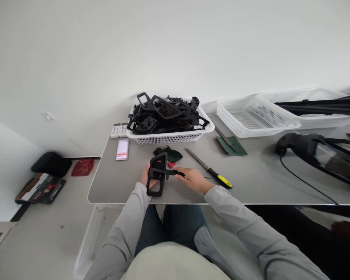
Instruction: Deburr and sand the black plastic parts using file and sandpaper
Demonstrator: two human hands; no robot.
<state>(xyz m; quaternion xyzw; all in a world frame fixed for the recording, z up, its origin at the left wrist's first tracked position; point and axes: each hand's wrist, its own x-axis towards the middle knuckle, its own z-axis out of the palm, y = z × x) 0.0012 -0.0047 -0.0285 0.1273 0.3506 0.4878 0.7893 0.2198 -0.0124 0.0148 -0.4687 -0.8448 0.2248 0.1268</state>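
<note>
Frame (155, 193) of black plastic, gripped in the left hand (145, 175) at its left side, near the front edge of a grey bench (110, 186). The right hand (194, 179), at 3 o'clock from the frame, grips a slim black tool (172, 172), perhaps a caliper, which lies across the frame's opening.

The likeliest trouble is a slip: a loose left grip could let the frame twist, and with the bench edge so near at 6 o'clock, it might fall. If the tool is pushed at a slant, its end could skid or scuff the plastic. Whether it presses on the frame cannot be told.

The frame is a tall, rounded loop, matt and dark, held upright with a slight lean. A small reddish mark shows inside near its top.

Close by at 2 o'clock are a small red piece (171, 165) and a crumpled dark green cloth (175, 155). A file (221, 179) with a black and yellow handle lies at 3 o'clock. At 12 o'clock, a white basket (169, 139) is heaped with black parts (166, 111). A phone (122, 147) lies at 10 o'clock.
</note>
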